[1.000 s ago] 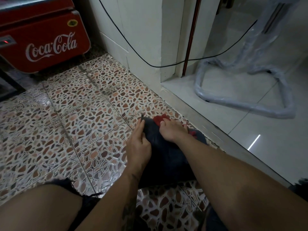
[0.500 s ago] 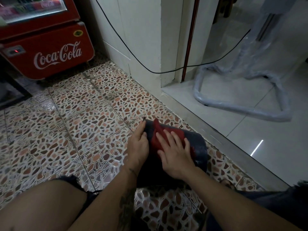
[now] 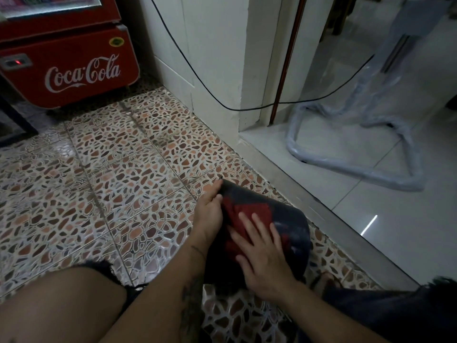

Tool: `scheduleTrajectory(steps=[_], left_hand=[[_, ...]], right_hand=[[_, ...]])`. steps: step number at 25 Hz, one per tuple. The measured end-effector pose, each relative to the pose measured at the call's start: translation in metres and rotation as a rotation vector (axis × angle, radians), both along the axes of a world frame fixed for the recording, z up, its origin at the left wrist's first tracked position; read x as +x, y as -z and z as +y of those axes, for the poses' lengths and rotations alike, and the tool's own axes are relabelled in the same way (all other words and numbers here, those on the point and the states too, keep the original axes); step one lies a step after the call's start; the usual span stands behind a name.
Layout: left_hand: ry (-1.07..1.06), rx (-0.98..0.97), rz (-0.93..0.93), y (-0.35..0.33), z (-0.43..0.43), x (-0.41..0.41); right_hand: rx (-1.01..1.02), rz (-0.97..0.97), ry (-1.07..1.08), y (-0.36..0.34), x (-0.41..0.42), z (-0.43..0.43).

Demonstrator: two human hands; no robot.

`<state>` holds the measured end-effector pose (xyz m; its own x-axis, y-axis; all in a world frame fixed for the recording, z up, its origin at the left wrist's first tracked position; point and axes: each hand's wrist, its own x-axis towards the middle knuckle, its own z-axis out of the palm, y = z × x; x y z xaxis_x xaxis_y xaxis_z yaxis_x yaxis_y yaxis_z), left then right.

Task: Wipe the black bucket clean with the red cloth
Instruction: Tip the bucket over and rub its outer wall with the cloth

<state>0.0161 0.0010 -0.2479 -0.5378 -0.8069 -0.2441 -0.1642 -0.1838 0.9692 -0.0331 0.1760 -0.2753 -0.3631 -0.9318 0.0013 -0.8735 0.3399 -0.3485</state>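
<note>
The black bucket [image 3: 291, 226] lies on its side on the patterned floor between my knees. My left hand [image 3: 210, 214] grips its far left edge and steadies it. The red cloth [image 3: 249, 211] is spread over the bucket's upper side. My right hand [image 3: 262, 258] lies flat on the cloth, fingers apart, pressing it against the bucket. The near end of the bucket is hidden behind my right hand and forearm.
A red Coca-Cola cooler [image 3: 69, 63] stands at the back left. A white wall corner [image 3: 217, 78] with a black cable [image 3: 197, 78] rises behind the bucket. A metal threshold [image 3: 329, 214] runs to the right, with a plastic-wrapped frame [image 3: 358, 167] on white tiles beyond.
My right hand has slid with the red cloth from the bucket's far end towards me along its side. More cloth now shows ahead of my fingers. My left hand stays put.
</note>
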Motion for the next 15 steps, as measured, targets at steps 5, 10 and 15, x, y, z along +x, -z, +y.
scheduleTrajectory(steps=[5, 10, 15], left_hand=[[0.064, -0.083, -0.076, -0.012, -0.003, -0.003], [0.051, -0.219, -0.126, -0.013, 0.022, 0.015], [0.061, -0.244, -0.238, -0.012, 0.013, 0.01]], right_hand=[[0.035, -0.062, 0.089, -0.002, -0.027, -0.006], [0.274, -0.314, 0.538, -0.022, -0.067, -0.072], [0.028, -0.128, 0.207, -0.008, -0.009, -0.025]])
